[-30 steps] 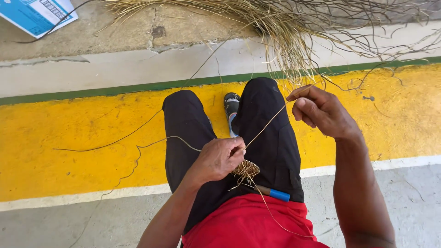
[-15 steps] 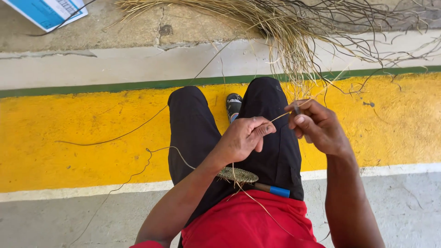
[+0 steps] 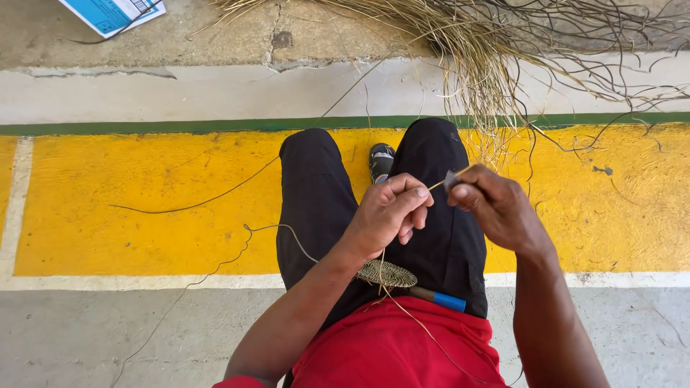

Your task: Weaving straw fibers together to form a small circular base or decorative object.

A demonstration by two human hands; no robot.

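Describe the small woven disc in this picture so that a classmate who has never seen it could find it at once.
Start at the person's black trousers, which lie across the yellow painted band of the floor. Just under the left hand, on the lap, rests the woven disc, a flat oval coil of tan fibre. Unlike the loose strands heaped beyond the knees, it is tightly wound, and a blue-tipped tool lies beside it.

Clad in a red short-sleeved shirt (image 3: 392,348) and black trousers (image 3: 316,201). Bare forearms. One dark shoe (image 3: 380,159) with a pale patterned toe, seen between the knees.
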